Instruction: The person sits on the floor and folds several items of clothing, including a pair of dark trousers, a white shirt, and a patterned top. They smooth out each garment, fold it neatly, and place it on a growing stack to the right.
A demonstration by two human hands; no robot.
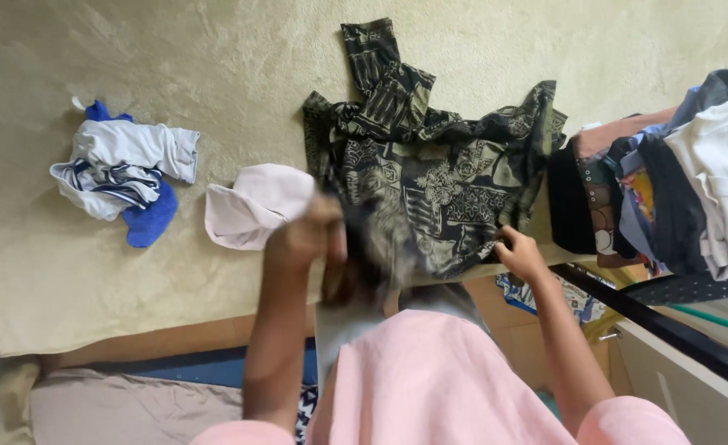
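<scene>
A dark patterned shirt [430,156], black and olive, lies spread on the pale carpet [216,49], one sleeve stretched away from me. My left hand [308,235] is blurred and grips the shirt's near left edge, lifting it. My right hand [519,254] pinches the near right hem. A pale pink cloth [253,206] lies just left of my left hand.
A crumpled white, striped and blue bundle of clothes [125,169] sits on the carpet at left. A pile of mixed garments [677,189] hangs over a black rack [669,321] at right. My pink clothing [430,387] fills the bottom of the view.
</scene>
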